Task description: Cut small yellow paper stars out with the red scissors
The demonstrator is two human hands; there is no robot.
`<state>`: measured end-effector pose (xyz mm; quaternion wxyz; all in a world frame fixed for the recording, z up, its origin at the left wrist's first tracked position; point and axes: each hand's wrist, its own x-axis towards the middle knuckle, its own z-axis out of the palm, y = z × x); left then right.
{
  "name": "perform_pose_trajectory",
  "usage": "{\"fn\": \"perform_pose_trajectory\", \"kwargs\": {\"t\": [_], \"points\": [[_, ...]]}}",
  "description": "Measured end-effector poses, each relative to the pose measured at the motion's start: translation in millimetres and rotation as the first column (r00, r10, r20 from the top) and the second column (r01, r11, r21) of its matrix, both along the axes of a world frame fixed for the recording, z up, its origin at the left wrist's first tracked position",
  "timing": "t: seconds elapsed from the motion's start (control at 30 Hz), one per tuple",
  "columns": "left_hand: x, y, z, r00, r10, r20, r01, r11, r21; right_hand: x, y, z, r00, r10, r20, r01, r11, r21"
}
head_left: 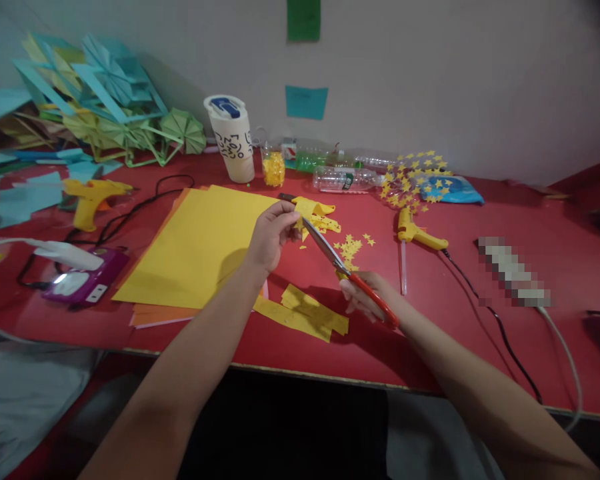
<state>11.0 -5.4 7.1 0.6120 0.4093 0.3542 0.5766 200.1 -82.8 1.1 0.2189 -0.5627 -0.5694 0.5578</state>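
My left hand [273, 237] is closed in a pinch on a small piece of yellow paper [300, 225], partly hidden by the fingers. Red-handled scissors [373, 299] are gripped in my right hand [363, 287], their blades pointing up and left to the paper at my left fingertips. Whether the blades touch it I cannot tell. Beyond my hands lie crumpled yellow paper scraps [317, 208]. Small yellow paper stars [350, 250] are heaped near the blades. Yellow paper strips [313, 312] rest below, and a stack of yellow sheets [200, 247] spreads under my left forearm.
Yellow glue guns lie left [87, 200] and right [420, 235], with cords across the red table [380, 360]. A purple power strip [85, 277], a white tumbler [233, 143], a cup of yellow pieces [273, 167], plastic bottles [347, 179] and folded paper shapes [110, 100] stand around.
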Motion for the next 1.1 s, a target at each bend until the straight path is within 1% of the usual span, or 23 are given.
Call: {"fn": "perform_pose_trajectory", "kwargs": {"t": [0.13,0.23,0.3,0.37,0.43,0.6,0.7,0.87,0.97,1.1], "points": [[-0.7,1.5,-0.2,1.000,0.008,0.000,-0.008,1.000,-0.011,0.6,-0.5,-0.9,1.000,0.016,0.008,-0.016,1.000,-0.002],[-0.9,0.6,0.4,1.000,0.006,-0.013,-0.006,1.000,0.007,0.9,-0.8,-2.3,1.000,-0.009,0.030,0.009,1.000,0.001],[-0.8,-1.1,0.0,0.998,-0.045,-0.045,0.046,0.999,0.018,0.8,-0.6,-3.0,0.999,-0.043,0.024,0.043,0.999,0.014],[0.0,-3.1,-1.5,0.987,-0.124,-0.103,0.126,0.992,0.011,0.5,-0.2,-3.1,0.998,-0.068,0.013,0.068,0.997,0.031],[0.9,-4.2,-3.6,0.977,-0.163,-0.140,0.165,0.986,-0.002,0.2,0.0,-2.8,0.997,-0.072,0.003,0.072,0.996,0.052],[0.6,-1.1,-6.6,0.989,-0.109,-0.104,0.114,0.993,0.043,0.4,-0.4,-3.1,0.998,-0.064,-0.005,0.064,0.995,0.076],[-0.7,1.0,-5.7,0.995,-0.075,-0.066,0.080,0.994,0.074,1.0,0.0,-5.5,0.998,-0.065,-0.007,0.065,0.995,0.073],[-0.5,-0.5,-2.8,0.997,-0.041,-0.066,0.048,0.993,0.109,1.5,0.3,-8.2,0.998,-0.055,-0.015,0.056,0.996,0.073],[-0.8,-1.0,-2.1,0.996,-0.038,-0.078,0.048,0.991,0.128,2.0,-0.6,-5.0,0.999,-0.038,-0.014,0.039,0.997,0.064],[-3.0,0.0,-1.5,0.992,-0.045,-0.119,0.067,0.980,0.189,2.9,-1.7,1.3,1.000,-0.007,-0.021,0.008,0.999,0.046]]}}
